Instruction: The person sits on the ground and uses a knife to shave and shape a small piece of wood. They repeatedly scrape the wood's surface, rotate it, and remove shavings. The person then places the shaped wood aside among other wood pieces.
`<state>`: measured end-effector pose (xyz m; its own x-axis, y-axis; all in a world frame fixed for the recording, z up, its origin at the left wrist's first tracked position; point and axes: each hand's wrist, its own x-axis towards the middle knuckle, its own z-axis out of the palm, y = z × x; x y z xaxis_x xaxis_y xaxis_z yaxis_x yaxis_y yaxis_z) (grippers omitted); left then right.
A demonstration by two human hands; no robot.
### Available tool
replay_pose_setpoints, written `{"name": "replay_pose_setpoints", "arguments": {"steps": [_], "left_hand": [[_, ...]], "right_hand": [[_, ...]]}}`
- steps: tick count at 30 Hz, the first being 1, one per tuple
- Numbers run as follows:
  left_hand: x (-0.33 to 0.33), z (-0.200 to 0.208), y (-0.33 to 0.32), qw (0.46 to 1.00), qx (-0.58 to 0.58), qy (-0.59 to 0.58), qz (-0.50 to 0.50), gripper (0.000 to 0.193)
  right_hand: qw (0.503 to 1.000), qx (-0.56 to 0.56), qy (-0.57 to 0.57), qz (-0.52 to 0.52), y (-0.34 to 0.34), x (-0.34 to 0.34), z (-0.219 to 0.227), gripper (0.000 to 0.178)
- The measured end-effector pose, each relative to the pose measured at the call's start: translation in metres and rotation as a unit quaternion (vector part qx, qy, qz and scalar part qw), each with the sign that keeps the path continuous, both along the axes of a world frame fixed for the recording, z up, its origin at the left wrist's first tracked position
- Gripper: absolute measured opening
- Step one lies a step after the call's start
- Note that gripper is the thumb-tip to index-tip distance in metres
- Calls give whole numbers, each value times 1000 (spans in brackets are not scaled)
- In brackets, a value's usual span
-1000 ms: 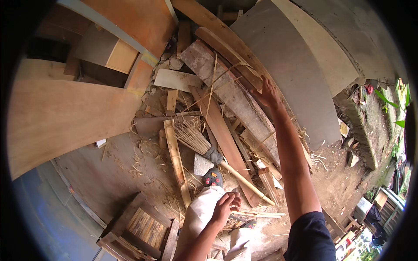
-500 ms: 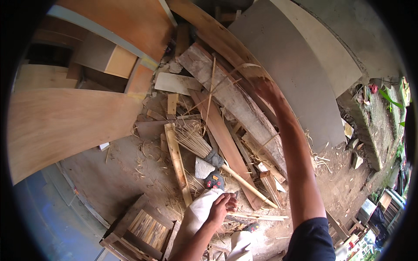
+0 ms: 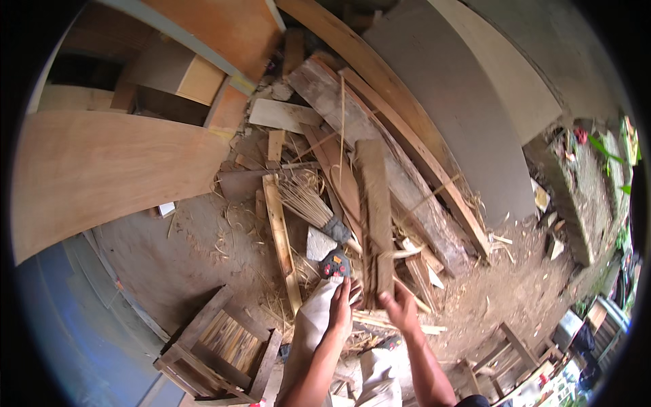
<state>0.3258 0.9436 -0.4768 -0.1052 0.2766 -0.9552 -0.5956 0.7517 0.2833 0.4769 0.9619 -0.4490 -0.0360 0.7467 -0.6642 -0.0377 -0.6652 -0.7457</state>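
A dark brown wooden board (image 3: 376,203), grooved along its left side, rises upright in front of me and hides part of the scrap behind. My right hand (image 3: 401,311) grips its lower right corner, thumb on the near face; the other fingers are partly hidden. To the left of the board's lower end is my left hand (image 3: 342,304), its fingers stretched upward, blurred at the tips; whether it touches the board I cannot tell. Just beyond it are a dark shoe (image 3: 333,264) with red spots and a stick broom (image 3: 308,207), its handle partly covered by the board.
Long planks (image 3: 424,173) lie slanting at the back, beside a large grey sheet (image 3: 441,102). A plywood panel (image 3: 115,176) and cabinet (image 3: 196,78) stand at the left. Nearer sit a wooden frame (image 3: 227,346) and a small wooden stand (image 3: 505,359). Shavings litter the ground.
My right hand has drawn back from the far planks to near my left hand. The brown board now stands between them and me. The left hand's fingers have straightened.
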Motion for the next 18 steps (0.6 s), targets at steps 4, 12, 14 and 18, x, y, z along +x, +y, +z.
{"name": "replay_pose_setpoints", "arguments": {"steps": [4, 12, 14, 18], "left_hand": [[13, 16, 0, 966, 12, 135, -220, 75], [26, 25, 2, 926, 42, 228, -299, 71], [25, 22, 0, 928, 58, 237, -281, 72], [20, 16, -9, 939, 71, 194, -276, 74]], "right_hand": [[990, -136, -18, 27, -79, -17, 22, 50], [936, 99, -335, -43, 13, 62, -80, 33], [885, 193, -424, -9, 66, 71, -127, 36], [759, 234, -595, 126, 154, 81, -205, 80]]}}
